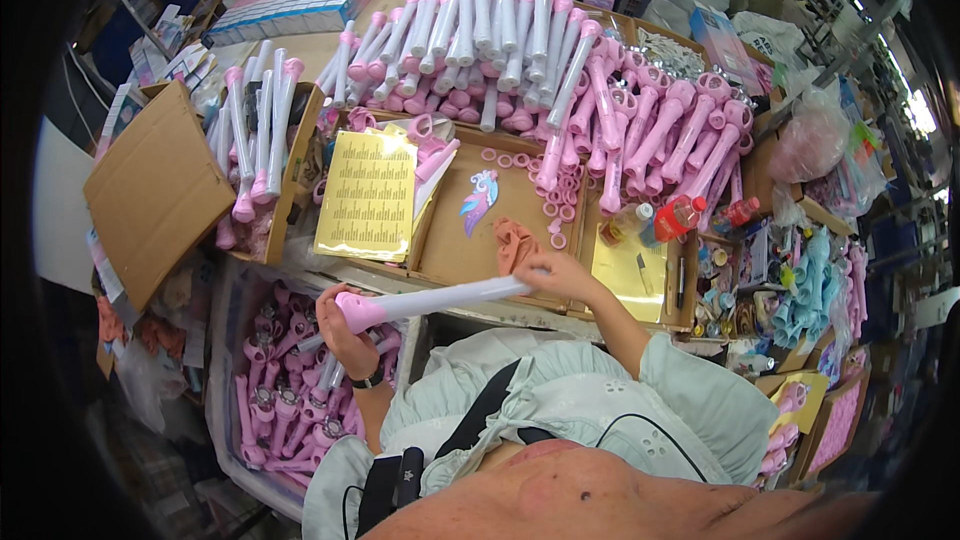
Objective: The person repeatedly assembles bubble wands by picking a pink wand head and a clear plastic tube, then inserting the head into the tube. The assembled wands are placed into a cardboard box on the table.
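Note:
A toy wand tube [445, 298], translucent white with a pink end, lies almost level across the front of my body. My left hand [345, 335] is closed around its pink end. At the tube's other tip, the fingers of my right hand [556, 275] are closed on the white end. Just beyond the right hand lies a crumpled salmon-coloured cloth or glove [515, 243] in a shallow cardboard tray [445, 250]. A blue and purple winged cutout [479, 202] rests in that tray, near scattered pink rings [560, 210].
White tubes with pink ends [470, 25] are piled at the back, beside pink handles [660, 130]. Gold label sheets [365, 195] lie left of the tray. Bottles [680, 218] stand right. Below my left hand, a plastic bin [225, 400] holds pink wand parts. An open carton [150, 200] stands left.

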{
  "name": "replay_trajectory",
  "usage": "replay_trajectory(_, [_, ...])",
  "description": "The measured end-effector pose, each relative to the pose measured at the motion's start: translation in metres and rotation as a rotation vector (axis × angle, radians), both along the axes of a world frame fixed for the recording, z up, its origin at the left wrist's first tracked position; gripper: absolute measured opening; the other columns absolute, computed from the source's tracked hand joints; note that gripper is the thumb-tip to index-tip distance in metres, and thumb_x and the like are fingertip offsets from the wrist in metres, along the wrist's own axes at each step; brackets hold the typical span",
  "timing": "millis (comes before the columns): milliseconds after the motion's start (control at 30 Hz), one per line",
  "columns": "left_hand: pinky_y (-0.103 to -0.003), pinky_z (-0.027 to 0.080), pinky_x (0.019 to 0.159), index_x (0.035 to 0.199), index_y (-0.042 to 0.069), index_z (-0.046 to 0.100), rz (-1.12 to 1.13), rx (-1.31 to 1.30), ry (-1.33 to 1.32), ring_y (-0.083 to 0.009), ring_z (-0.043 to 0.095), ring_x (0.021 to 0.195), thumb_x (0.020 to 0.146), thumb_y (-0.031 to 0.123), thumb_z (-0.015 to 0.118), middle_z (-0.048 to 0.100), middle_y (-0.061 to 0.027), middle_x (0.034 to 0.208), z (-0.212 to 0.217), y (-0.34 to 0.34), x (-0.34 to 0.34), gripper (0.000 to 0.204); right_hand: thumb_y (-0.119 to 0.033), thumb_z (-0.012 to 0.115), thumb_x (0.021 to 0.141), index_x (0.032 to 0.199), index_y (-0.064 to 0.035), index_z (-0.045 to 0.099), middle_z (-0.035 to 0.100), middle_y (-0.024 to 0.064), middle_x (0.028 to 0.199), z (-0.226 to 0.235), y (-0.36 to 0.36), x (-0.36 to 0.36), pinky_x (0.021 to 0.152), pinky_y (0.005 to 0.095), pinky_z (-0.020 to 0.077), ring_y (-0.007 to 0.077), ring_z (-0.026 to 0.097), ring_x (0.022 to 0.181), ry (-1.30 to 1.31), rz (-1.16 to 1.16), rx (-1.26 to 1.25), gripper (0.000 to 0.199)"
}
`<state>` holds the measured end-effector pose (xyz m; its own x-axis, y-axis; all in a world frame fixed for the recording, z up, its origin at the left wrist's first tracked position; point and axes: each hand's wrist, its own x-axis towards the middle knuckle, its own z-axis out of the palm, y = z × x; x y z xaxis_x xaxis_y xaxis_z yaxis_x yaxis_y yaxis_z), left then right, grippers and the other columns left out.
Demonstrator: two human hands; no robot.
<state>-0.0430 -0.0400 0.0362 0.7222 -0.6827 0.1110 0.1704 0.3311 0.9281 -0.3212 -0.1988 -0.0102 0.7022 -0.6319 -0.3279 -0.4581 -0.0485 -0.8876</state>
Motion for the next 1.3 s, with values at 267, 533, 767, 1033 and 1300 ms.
replay_trajectory(267, [-0.035,0.041,0.089,0.109,0.001,0.051,-0.462,0.094,-0.814,-0.0246,0.052,0.099,0.075,0.027,0.069,0.052,-0.0138,0.106,-0.008,-0.034,-0.048,0.046,-0.026,0.069,0.074,0.116,-0.0024,0.051,0.058,0.012,0.107,0.031,0.016,0.09,0.081,0.0298,0.0452,0.0188,0.055,0.096,-0.451,0.542,0.114,0.051])
replay_trajectory(533, [-0.037,0.037,0.096,0.113,0.001,0.049,-0.618,0.128,-0.805,-0.0306,0.048,0.112,0.071,0.022,0.074,0.048,-0.0193,0.123,-0.004,-0.029,-0.044,0.053,-0.014,0.066,0.065,0.088,-0.0001,0.06,0.063,0.0175,0.085,0.041,0.025,0.098,0.065,0.0383,0.0493,0.0324,0.062,0.072,-0.162,0.595,-0.254,0.028])
replay_trajectory(767, [-0.033,0.04,0.091,0.111,0.0,0.053,-0.739,0.194,-0.652,-0.0263,0.053,0.104,0.077,0.015,0.066,0.056,-0.0156,0.112,-0.018,-0.032,-0.042,0.039,-0.02,0.067,0.068,0.079,-0.0005,0.061,0.063,0.0108,0.075,0.039,0.037,0.092,0.065,0.0322,0.0486,0.0201,0.061,0.072,-0.221,0.417,0.224,0.023])
replay_trajectory(1033, [-0.036,0.047,0.075,0.1,0.0,0.057,-0.576,0.471,-0.76,-0.0324,0.06,0.087,0.08,0.024,0.064,0.06,-0.0187,0.097,-0.017,-0.034,-0.055,0.032,-0.019,0.065,0.07,0.087,-0.0023,0.061,0.064,0.0108,0.08,0.024,0.046,0.095,0.066,0.0305,0.0477,0.017,0.061,0.077,-0.224,0.138,0.092,0.025])
replay_trajectory(1300, [-0.038,0.049,0.06,0.095,0.003,0.06,-0.309,0.43,-0.977,-0.0342,0.061,0.069,0.082,0.028,0.061,0.062,-0.0152,0.08,-0.021,-0.024,-0.05,0.028,-0.03,0.064,0.071,0.091,-0.0032,0.06,0.065,0.0175,0.08,0.027,0.045,0.093,0.065,0.0395,0.0487,0.0313,0.063,0.072,0.164,0.359,-0.024,0.034])
